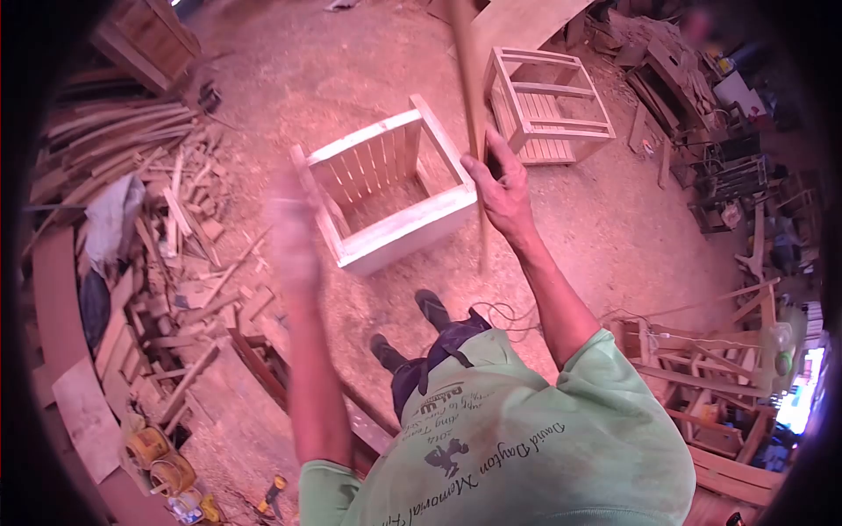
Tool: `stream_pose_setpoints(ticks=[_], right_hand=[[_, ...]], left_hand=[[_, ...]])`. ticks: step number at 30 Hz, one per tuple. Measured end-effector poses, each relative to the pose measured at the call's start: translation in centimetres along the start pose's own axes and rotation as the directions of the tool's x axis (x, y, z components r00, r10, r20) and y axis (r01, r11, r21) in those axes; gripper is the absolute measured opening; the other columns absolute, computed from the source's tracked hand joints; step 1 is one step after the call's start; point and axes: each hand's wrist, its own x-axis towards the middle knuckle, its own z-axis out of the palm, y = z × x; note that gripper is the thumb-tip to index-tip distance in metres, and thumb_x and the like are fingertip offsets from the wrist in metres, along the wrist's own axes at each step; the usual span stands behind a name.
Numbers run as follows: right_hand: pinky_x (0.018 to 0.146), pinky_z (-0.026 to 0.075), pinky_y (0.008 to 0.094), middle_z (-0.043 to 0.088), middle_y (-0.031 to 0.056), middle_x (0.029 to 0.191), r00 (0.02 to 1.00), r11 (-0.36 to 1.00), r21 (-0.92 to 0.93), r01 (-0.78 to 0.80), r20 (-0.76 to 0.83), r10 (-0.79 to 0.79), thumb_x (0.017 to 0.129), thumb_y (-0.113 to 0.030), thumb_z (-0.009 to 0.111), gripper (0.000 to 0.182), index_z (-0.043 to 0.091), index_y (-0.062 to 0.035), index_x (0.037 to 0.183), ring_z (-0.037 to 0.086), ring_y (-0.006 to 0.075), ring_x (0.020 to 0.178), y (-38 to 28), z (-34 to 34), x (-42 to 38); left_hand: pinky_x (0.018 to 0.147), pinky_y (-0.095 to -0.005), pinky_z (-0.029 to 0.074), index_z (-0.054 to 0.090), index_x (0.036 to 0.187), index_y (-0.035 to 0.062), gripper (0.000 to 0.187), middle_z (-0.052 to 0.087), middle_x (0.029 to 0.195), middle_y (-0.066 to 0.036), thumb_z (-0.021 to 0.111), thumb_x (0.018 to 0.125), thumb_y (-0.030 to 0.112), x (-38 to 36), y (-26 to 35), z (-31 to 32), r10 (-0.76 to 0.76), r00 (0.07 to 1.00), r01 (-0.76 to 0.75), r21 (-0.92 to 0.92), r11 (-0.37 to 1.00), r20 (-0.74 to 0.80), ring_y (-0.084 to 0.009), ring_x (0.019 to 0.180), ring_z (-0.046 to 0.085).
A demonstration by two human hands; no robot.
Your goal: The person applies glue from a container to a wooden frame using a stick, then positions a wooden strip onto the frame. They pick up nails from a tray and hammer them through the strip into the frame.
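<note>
My right hand point(506, 195) grips a long, narrow wooden strip point(468, 83), which stands nearly upright in the view and runs past the top edge. Beyond the strip's lower part is an open wooden frame box point(412, 215) with slats on one inner side, resting on the floor. My left hand point(294, 237) is smeared by motion near that box's left corner; its fingers cannot be made out, nor whether it touches the wood.
A second slatted wooden frame point(551, 89) stands at upper right, beside a broad board point(531, 26). Offcuts point(189, 215) pile up on the left. A yellow power tool point(162, 460) lies lower left. Wooden frames point(710, 368) crowd the right; a cable point(509, 317) lies near my feet.
</note>
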Motion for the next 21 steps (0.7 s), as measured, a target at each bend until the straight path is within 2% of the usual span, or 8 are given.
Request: stream_pose_setpoints(ticks=[2,4,7,8,9,14,18,21], right_hand=[[0.089,0.054,0.0344,0.07,0.0113,0.111,0.988,0.983,-0.179,-0.038,0.138,0.064,0.102,-0.016,0.074,0.051,0.061,-0.0036,0.149,0.065,0.0177,0.098,2.8,-1.0,-1.4],[0.09,0.053,0.037,0.067,0.0118,0.106,0.946,0.935,-0.352,-0.043,0.287,0.151,0.101,-0.016,0.075,0.051,0.062,-0.0086,0.149,0.065,0.0219,0.096,6.4,-1.7,-3.4],[0.09,0.052,0.0422,0.061,0.0137,0.101,0.842,0.852,-0.52,0.051,0.481,0.243,0.098,-0.016,0.075,0.051,0.064,-0.0142,0.149,0.063,0.0303,0.093,13.7,-3.4,-6.4],[0.09,0.052,0.0442,0.06,0.0144,0.101,0.819,0.845,-0.524,0.106,0.528,0.225,0.098,-0.016,0.074,0.051,0.064,-0.0149,0.148,0.061,0.0328,0.093,16.6,-4.1,-7.2],[0.09,0.051,0.0462,0.059,0.015,0.101,0.795,0.836,-0.527,0.155,0.569,0.211,0.098,-0.016,0.074,0.051,0.065,-0.0156,0.148,0.06,0.0352,0.092,18.4,-4.6,-7.5],[0.09,0.051,0.0498,0.064,0.0178,0.103,0.66,0.807,-0.541,0.236,0.699,0.276,0.096,-0.014,0.073,0.049,0.067,-0.0148,0.145,0.063,0.0395,0.099,26.0,-6.8,-6.3],[0.091,0.052,0.0486,0.068,0.0169,0.107,0.648,0.746,-0.597,0.295,0.699,0.303,0.097,-0.014,0.071,0.044,0.069,-0.014,0.141,0.065,0.0391,0.103,31.9,-9.9,-4.2],[0.092,0.052,0.0486,0.071,0.0153,0.112,0.696,0.682,-0.646,0.344,0.663,0.277,0.099,-0.014,0.068,0.038,0.072,-0.013,0.136,0.066,0.0375,0.105,36.3,-11.5,-3.4]], left_hand=[[0.122,-0.0556,0.045,0.017,0.172,0.0112,0.072,0.042,0.166,-0.027,0.04,0.116,0.05,3.8,4.5,-4.3,0.195,0.978,-0.16,-0.332,0.93,0.074,-0.0428,0.154,0.041],[0.12,-0.0593,0.047,0.005,0.173,0.0118,0.086,0.032,0.168,-0.033,0.037,0.112,0.063,7.3,5.6,-7.8,0.192,0.981,-0.194,-0.326,0.925,-0.038,-0.0499,0.155,0.037],[0.116,-0.061,0.051,0.005,0.173,0.0111,0.089,0.021,0.172,-0.034,0.043,0.111,0.063,10.4,0.7,-11.6,-0.003,0.98,-0.05,-0.261,0.964,-0.198,-0.0526,0.153,0.038],[0.11,-0.0629,0.056,0.002,0.173,0.0149,0.092,0.017,0.172,-0.035,0.053,0.109,0.058,12.1,-3.9,-14.6,-0.17,0.963,0.094,-0.331,0.939,-0.208,-0.0556,0.151,0.037],[0.103,-0.0614,0.062,0.004,0.173,0.0187,0.093,0.021,0.168,-0.038,0.06,0.108,0.052,11.9,-7.0,-15.1,-0.294,0.92,0.191,-0.362,0.913,-0.258,-0.0555,0.148,0.042],[0.087,-0.0535,0.069,0.02,0.168,0.0233,0.081,0.054,0.15,-0.025,0.072,0.105,0.023,6.9,-20.2,-15.1,-0.372,0.809,0.294,-0.235,0.926,-0.454,-0.0472,0.105,0.074],[0.08,-0.0464,0.069,0.037,0.158,0.0161,0.064,0.063,0.133,-0.017,0.073,0.105,0.02,4.3,-29.2,-16.8,-0.479,0.725,0.409,-0.251,0.878,-0.494,-0.0392,0.099,0.075],[0.082,-0.0382,0.066,0.062,0.139,0.0083,0.039,0.071,0.116,-0.01,0.073,0.105,0.023,2.5,-36.3,-19.2,-0.53,0.722,0.495,-0.202,0.845,-0.445,-0.0245,0.093,0.074]])
